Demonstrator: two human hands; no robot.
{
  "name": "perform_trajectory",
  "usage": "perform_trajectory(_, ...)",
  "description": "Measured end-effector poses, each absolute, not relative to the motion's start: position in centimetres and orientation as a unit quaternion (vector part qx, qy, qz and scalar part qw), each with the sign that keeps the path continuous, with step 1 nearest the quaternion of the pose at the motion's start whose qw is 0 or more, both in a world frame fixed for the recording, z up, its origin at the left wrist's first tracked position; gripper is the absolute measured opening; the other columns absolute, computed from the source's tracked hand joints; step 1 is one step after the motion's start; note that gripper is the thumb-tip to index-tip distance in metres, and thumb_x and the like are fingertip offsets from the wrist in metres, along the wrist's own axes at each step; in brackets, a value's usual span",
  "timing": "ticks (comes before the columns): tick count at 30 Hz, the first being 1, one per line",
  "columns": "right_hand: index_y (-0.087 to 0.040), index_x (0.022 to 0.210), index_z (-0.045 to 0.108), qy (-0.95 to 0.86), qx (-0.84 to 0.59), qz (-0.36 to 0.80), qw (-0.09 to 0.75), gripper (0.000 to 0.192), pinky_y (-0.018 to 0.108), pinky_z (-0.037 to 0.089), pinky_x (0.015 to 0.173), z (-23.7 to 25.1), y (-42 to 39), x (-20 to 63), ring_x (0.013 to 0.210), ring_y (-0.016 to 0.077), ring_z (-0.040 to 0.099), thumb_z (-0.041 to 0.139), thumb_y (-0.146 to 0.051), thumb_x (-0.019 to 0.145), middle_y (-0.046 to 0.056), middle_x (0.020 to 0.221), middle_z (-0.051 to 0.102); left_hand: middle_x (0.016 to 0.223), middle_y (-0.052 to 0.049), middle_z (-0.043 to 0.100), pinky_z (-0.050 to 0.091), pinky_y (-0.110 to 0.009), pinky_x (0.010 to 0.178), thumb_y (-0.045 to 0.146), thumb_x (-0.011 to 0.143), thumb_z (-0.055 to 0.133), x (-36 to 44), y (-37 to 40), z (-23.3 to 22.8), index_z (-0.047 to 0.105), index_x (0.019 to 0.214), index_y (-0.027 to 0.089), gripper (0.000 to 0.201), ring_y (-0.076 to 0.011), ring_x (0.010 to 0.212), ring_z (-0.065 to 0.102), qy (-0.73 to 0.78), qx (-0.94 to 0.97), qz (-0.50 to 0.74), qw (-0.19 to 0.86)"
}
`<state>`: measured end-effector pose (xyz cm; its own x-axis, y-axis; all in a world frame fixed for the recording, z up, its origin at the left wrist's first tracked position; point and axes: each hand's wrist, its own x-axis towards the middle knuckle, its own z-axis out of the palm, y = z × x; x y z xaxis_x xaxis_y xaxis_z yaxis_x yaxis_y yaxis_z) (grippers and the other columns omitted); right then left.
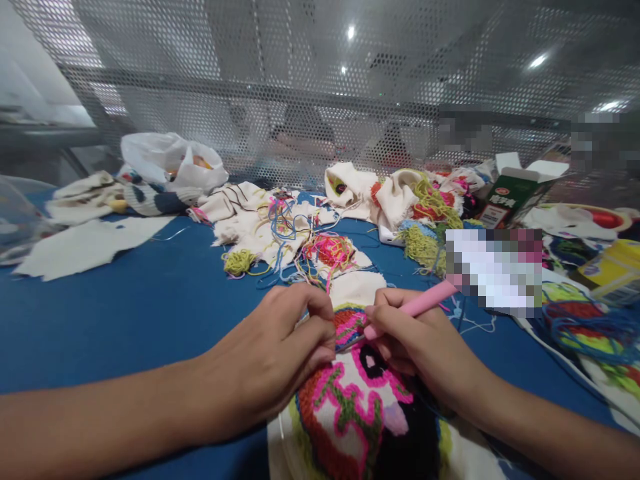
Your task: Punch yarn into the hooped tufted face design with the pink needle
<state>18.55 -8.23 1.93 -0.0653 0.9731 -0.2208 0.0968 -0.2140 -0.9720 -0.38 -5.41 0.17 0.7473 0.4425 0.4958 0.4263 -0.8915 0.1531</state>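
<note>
Our right hand (pixel 415 337) grips a pink tool (pixel 411 309), its tip at the embroidery (pixel 360 400) lying on the blue counter (pixel 150 313). Our left hand (pixel 280 350) pinches the embroidery's edge beside it.

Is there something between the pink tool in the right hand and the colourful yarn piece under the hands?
Nothing visible. The right hand holds the pink tool with its tip down at the yarn piece. The left hand pinches the fabric just beside the tip, not across it. Loose threads lie farther back on the blue table.
</note>
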Motion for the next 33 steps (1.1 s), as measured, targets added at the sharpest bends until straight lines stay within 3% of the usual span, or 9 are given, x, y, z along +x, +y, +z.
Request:
perform_trajectory(7,-0.018,0.053,0.040,-0.480,-0.554,0.551,0.399,0.022,0.013,0.017,0.029,1.7,-8.2,18.6,0.031,0.0017,0.027,0.048,-0.019,0.073,-0.007,0.040,0.041,0.091,-0.004,0.047,0.042,-0.031,0.070,0.017,0.085,0.041,-0.7,-5.5,0.4,0.051,0.080,0.018,0.011,-0.0157,0.079,0.046,0.222,0.940,0.245,0.088)
perform_trajectory(13,-0.018,0.055,0.041,-0.470,-0.533,0.569,0.413,0.023,0.013,0.017,0.030,1.5,-8.1,18.9,0.032,0.0018,0.029,0.049,-0.023,0.075,-0.007,0.041,0.042,0.094,-0.006,0.046,0.042,-0.031,0.077,0.012,0.086,0.037,-0.7,-5.5,0.4,0.054,0.096,0.018,0.021,-0.0163,0.088,0.045,0.227,0.915,0.309,0.121)
perform_trajectory(19,-0.017,0.054,0.041,-0.455,-0.517,0.587,0.426,0.023,0.014,0.016,0.030,1.4,-7.9,19.0,0.031,0.0015,0.028,0.050,-0.023,0.075,-0.007,0.041,0.043,0.093,-0.006,0.048,0.044,-0.030,0.076,0.009,0.079,0.047,-0.4,-5.7,0.4,0.056,0.096,0.019,0.021,-0.0168,0.089,0.047,0.228,0.904,0.324,0.160)
perform_trajectory(25,-0.017,0.052,0.041,-0.442,-0.507,0.599,0.434,0.025,0.014,0.015,0.030,1.7,-7.8,18.9,0.029,0.0013,0.026,0.052,-0.024,0.074,-0.008,0.038,0.039,0.095,-0.007,0.047,0.044,-0.032,0.077,0.016,0.078,0.054,-0.4,-5.9,0.3,0.057,0.100,0.019,0.022,-0.0173,0.089,0.047,0.217,0.902,0.341,0.152)
perform_trajectory(29,-0.017,0.051,0.042,-0.444,-0.512,0.596,0.431,0.026,0.014,0.015,0.030,1.8,-7.9,18.8,0.030,0.0016,0.025,0.052,-0.025,0.074,-0.009,0.036,0.036,0.094,-0.006,0.047,0.042,-0.031,0.075,0.015,0.079,0.054,-0.4,-6.1,0.3,0.058,0.096,0.019,0.018,-0.0160,0.086,0.047,0.210,0.905,0.361,0.084)
perform_trajectory(33,-0.017,0.051,0.042,-0.449,-0.520,0.587,0.428,0.025,0.014,0.015,0.030,2.0,-8.0,18.7,0.030,0.0021,0.025,0.051,-0.025,0.073,-0.008,0.036,0.035,0.088,-0.002,0.054,0.042,-0.032,0.075,0.020,0.080,0.054,-0.3,-6.5,0.5,0.055,0.090,0.021,0.011,-0.0157,0.082,0.051,0.227,0.905,0.354,0.057)
